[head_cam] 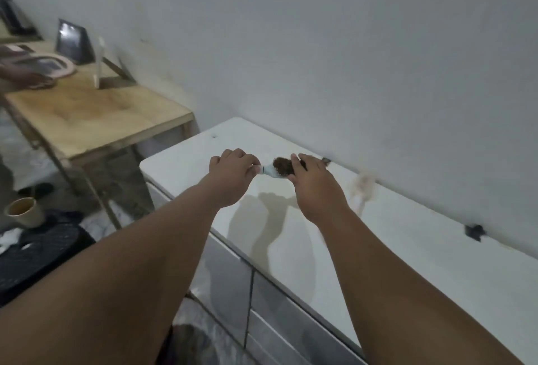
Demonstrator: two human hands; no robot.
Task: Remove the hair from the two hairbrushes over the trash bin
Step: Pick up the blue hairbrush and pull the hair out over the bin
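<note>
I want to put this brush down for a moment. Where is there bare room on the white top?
The white counter is bare from under both hands to its front edge, and rightward. Along the wall it is busier: a blurred pale brush and a dark clip. The wooden table is free at its near half, cluttered behind.

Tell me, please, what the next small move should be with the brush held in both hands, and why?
Probably carry it over a bin before pulling. The left hand grips the handle of the light blue hairbrush, and the right hand is on its head, where the clump of dark hair still sits. Below is only the white counter, with no bin clearly in view.
</note>
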